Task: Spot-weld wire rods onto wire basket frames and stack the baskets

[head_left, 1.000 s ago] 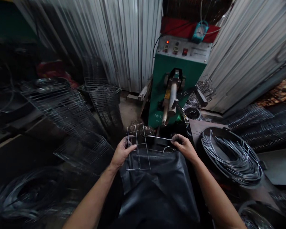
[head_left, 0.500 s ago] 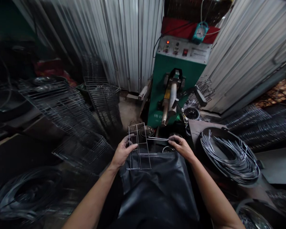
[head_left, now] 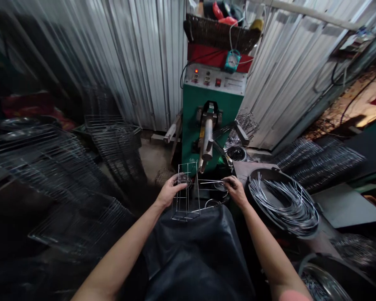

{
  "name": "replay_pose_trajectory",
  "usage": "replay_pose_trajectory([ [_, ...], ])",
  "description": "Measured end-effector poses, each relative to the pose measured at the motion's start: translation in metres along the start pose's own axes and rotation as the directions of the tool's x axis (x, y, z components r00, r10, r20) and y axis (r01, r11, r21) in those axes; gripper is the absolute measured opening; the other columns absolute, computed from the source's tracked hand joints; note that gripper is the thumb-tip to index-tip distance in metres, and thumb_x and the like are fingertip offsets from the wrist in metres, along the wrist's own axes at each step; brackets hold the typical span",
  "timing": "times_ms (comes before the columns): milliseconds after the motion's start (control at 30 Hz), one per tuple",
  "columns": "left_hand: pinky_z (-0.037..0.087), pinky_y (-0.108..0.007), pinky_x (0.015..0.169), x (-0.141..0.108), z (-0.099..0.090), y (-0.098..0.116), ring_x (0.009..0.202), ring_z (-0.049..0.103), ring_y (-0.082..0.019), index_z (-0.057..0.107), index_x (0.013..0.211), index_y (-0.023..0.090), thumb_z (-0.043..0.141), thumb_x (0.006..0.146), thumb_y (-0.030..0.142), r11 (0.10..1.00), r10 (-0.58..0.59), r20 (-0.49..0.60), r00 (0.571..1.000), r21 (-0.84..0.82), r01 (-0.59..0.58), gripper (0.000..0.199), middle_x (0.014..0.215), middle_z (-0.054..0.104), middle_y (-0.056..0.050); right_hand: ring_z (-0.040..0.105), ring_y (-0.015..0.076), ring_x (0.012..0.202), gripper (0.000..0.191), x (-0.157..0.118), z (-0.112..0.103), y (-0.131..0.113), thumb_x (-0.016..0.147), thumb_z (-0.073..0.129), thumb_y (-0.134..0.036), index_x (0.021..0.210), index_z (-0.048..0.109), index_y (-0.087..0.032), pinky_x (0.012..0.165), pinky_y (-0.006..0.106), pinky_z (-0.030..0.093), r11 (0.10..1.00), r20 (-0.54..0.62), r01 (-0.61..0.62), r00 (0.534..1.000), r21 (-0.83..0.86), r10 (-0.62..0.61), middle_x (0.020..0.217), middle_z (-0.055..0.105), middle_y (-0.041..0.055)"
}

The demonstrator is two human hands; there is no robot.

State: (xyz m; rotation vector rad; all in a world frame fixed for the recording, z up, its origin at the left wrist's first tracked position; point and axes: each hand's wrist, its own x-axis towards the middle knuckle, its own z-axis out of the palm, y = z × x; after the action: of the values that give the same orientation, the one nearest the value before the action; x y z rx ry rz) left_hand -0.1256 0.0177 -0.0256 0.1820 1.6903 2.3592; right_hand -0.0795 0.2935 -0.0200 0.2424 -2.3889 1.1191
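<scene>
My left hand (head_left: 169, 191) is closed on the left side of a small wire frame (head_left: 188, 211), which stands upright above my dark apron (head_left: 197, 251). Thin wires (head_left: 210, 182) are pinched between the fingers of my right hand (head_left: 235, 188), to the right of the frame, their left ends close to it. Whether they touch the frame cannot be made out. Just beyond my hands are the electrode arms (head_left: 207, 138) of a green machine (head_left: 191, 104), with a red light lit on its panel.
On the right, a round pan (head_left: 313, 223) holds curved wires, with stacked wire racks (head_left: 319, 163) behind it. More wire racks (head_left: 65, 163) stand at the left. A metal bowl (head_left: 329, 284) is at the bottom right. Corrugated metal walls (head_left: 150, 54) rise behind the machine.
The view has swung right and up, so the machine sits lower and further left. The wire frame has turned slightly in my left hand. My right hand still pinches the thin wires.
</scene>
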Motion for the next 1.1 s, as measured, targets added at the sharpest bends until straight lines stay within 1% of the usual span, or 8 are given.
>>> replay_pose_trajectory([
  [67, 0.041, -0.036, 0.09, 0.008, 0.004, -0.006, 0.086, 0.061, -0.018, 0.061, 0.106, 0.015, 0.079, 0.052, 0.026, 0.999, -0.029, -0.003, 1.0, -0.017, 0.029, 0.059, 0.09, 0.068, -0.005, 0.057, 0.02, 0.081, 0.014, 0.0, 0.001, 0.011, 0.082, 0.056, -0.033, 0.081, 0.065, -0.022, 0.074, 0.033, 0.043, 1.0, -0.007, -0.002, 1.0, 0.004, 0.002, 0.081, 0.062, 0.0048],
  [167, 0.039, -0.038, 0.094, 0.018, 0.008, -0.013, 0.091, 0.061, -0.019, 0.061, 0.107, 0.015, 0.079, 0.052, 0.025, 0.999, -0.043, 0.01, 0.999, -0.031, 0.043, 0.058, 0.094, 0.068, -0.006, 0.057, 0.0201, 0.082, 0.015, 0.0, 0.003, 0.024, 0.083, 0.056, -0.034, 0.081, 0.066, -0.022, 0.075, 0.033, 0.043, 1.0, -0.011, -0.004, 1.0, 0.019, 0.004, 0.081, 0.062, 0.0047],
  [300, 0.038, -0.04, 0.096, 0.027, 0.008, -0.017, 0.093, 0.061, -0.02, 0.062, 0.106, 0.016, 0.08, 0.053, 0.025, 0.996, -0.077, 0.008, 0.997, -0.043, 0.078, 0.057, 0.097, 0.068, -0.006, 0.057, 0.0199, 0.082, 0.016, 0.004, 0.004, 0.037, 0.083, 0.056, -0.035, 0.082, 0.066, -0.023, 0.075, 0.033, 0.042, 0.999, 0.008, -0.028, 1.0, 0.036, 0.028, 0.081, 0.062, 0.0045],
  [400, 0.038, -0.039, 0.097, 0.03, 0.007, -0.019, 0.094, 0.06, -0.021, 0.063, 0.105, 0.016, 0.08, 0.053, 0.026, 0.997, -0.071, 0.005, 0.997, -0.033, 0.071, 0.056, 0.097, 0.068, -0.006, 0.057, 0.0198, 0.082, 0.017, 0.007, 0.005, 0.044, 0.083, 0.056, -0.036, 0.082, 0.066, -0.022, 0.076, 0.033, 0.042, 0.998, 0.026, -0.049, 0.999, 0.044, 0.048, 0.081, 0.062, 0.0046],
  [533, 0.037, -0.039, 0.097, 0.034, 0.008, -0.021, 0.095, 0.06, -0.021, 0.064, 0.105, 0.017, 0.08, 0.053, 0.026, 0.997, -0.073, -0.013, 0.997, -0.022, 0.072, 0.056, 0.096, 0.069, -0.006, 0.057, 0.0197, 0.083, 0.017, 0.011, 0.008, 0.049, 0.083, 0.056, -0.036, 0.082, 0.066, -0.022, 0.076, 0.033, 0.042, 0.997, 0.05, -0.062, 0.997, 0.038, 0.06, 0.081, 0.063, 0.0047],
  [733, 0.039, -0.038, 0.094, 0.043, 0.01, -0.024, 0.09, 0.061, -0.02, 0.064, 0.105, 0.016, 0.08, 0.052, 0.025, 0.995, -0.093, -0.019, 0.995, -0.032, 0.092, 0.056, 0.093, 0.069, -0.006, 0.057, 0.0192, 0.083, 0.019, 0.017, 0.012, 0.054, 0.083, 0.055, -0.037, 0.082, 0.066, -0.022, 0.076, 0.032, 0.042, 0.995, 0.049, -0.084, 0.995, 0.045, 0.082, 0.082, 0.063, 0.0044],
  [900, 0.042, -0.036, 0.09, 0.048, 0.01, -0.024, 0.088, 0.061, -0.019, 0.064, 0.105, 0.016, 0.08, 0.053, 0.025, 0.994, -0.099, -0.008, 0.995, -0.047, 0.099, 0.056, 0.094, 0.069, -0.006, 0.057, 0.0195, 0.082, 0.019, 0.022, 0.011, 0.054, 0.082, 0.056, -0.038, 0.081, 0.066, -0.022, 0.075, 0.033, 0.043, 0.992, 0.071, -0.11, 0.992, 0.055, 0.106, 0.082, 0.063, 0.0047],
  [1100, 0.04, -0.037, 0.092, 0.053, 0.01, -0.024, 0.088, 0.061, -0.018, 0.063, 0.106, 0.015, 0.079, 0.052, 0.024, 0.995, -0.093, -0.008, 0.996, -0.041, 0.093, 0.056, 0.095, 0.069, -0.006, 0.057, 0.0195, 0.082, 0.02, 0.026, 0.008, 0.057, 0.082, 0.056, -0.039, 0.081, 0.066, -0.022, 0.076, 0.033, 0.043, 0.994, 0.068, -0.096, 0.993, 0.048, 0.093, 0.081, 0.063, 0.0044],
])
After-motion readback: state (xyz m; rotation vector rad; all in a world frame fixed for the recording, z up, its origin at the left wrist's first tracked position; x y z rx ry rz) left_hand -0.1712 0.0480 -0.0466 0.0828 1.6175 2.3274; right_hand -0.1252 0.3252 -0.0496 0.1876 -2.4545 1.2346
